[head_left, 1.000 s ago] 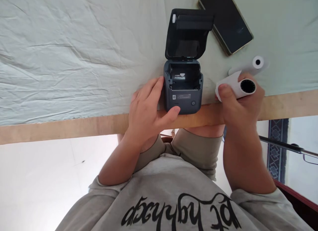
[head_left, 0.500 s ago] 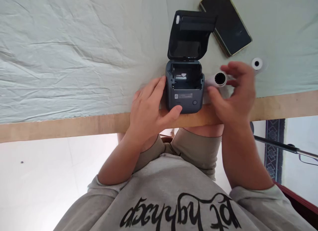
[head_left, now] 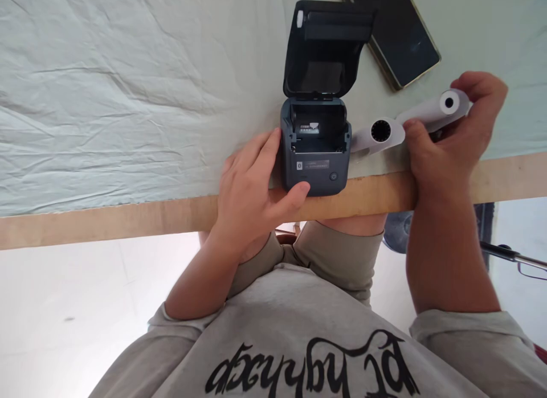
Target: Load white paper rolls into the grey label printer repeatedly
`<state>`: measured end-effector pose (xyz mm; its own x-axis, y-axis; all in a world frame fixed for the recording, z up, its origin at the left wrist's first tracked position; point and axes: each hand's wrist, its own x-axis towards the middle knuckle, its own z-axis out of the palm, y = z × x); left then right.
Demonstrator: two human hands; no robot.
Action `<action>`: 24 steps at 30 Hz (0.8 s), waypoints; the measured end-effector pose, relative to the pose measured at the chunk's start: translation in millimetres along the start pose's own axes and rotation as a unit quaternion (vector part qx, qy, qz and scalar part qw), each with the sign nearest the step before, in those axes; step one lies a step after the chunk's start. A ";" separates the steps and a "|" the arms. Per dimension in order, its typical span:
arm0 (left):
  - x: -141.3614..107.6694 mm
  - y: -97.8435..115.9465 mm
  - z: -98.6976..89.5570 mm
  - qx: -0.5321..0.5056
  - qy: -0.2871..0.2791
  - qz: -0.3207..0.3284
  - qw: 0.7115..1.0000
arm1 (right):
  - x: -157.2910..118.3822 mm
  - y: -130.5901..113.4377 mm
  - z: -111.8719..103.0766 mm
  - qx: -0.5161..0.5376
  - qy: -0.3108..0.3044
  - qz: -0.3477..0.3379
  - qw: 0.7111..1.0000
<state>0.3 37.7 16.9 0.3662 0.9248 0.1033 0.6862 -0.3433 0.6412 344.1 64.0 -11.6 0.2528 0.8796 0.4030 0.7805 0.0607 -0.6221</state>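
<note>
A dark label printer (head_left: 316, 178) stands at the table's front edge with its lid (head_left: 318, 61) tipped back and its paper bay exposed. My left hand (head_left: 252, 187) steadies it, fingers along its left side and thumb at the front lower corner. To the right of the printer lies a white paper roll (head_left: 362, 140) with a dark core facing me. My right hand (head_left: 453, 135) grips a second white paper roll (head_left: 431, 112) with a small hole in its end, thumb on the near side and fingers curled round the right. Its far fingertips are partly hidden.
A black smartphone (head_left: 397, 33) lies behind the rolls at the upper right, close to the printer's lid. Wrinkled pale cloth (head_left: 128, 90) covers the table up to a bare wooden front edge (head_left: 106, 218). A metal pole (head_left: 517, 258) shows below the table at right.
My right hand has moved right, from the dark-cored roll to the other roll, and closed on it. Loose paper now shows beside the dark-cored roll. My left hand stays at the printer.
</note>
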 end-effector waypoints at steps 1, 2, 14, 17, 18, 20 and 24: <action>0.0 0.0 0.1 0.002 0.002 -0.001 1.000 | 0.0 1.0 2.6 0.002 0.003 -0.017 1.000; -0.1 -0.1 0.0 0.002 0.002 -0.002 1.000 | -0.3 0.9 4.4 0.007 0.006 -0.033 0.999; -0.9 -3.3 1.1 0.014 0.001 0.003 1.000 | -1.2 -29.1 4.0 0.026 0.026 -0.004 0.999; -1.5 -2.5 2.5 0.017 0.004 0.001 1.000 | -0.8 -24.2 4.8 0.020 0.020 0.005 1.000; -1.5 -2.2 2.5 0.018 0.004 0.000 1.000 | -0.7 -22.1 4.4 0.008 0.015 0.005 1.000; -1.5 -1.8 1.9 0.019 0.004 -0.002 1.000 | -0.7 -18.5 2.9 -0.011 0.006 0.002 1.000; -1.3 -1.1 0.1 0.022 -0.004 -0.003 1.000 | -1.8 -17.9 -0.6 -0.010 0.000 -0.030 0.999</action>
<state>-0.8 36.9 16.0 0.3657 0.9260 0.0936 0.7159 -0.3442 0.6075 329.9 61.1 -0.8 0.2051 0.8742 0.4402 0.8056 0.1046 -0.5832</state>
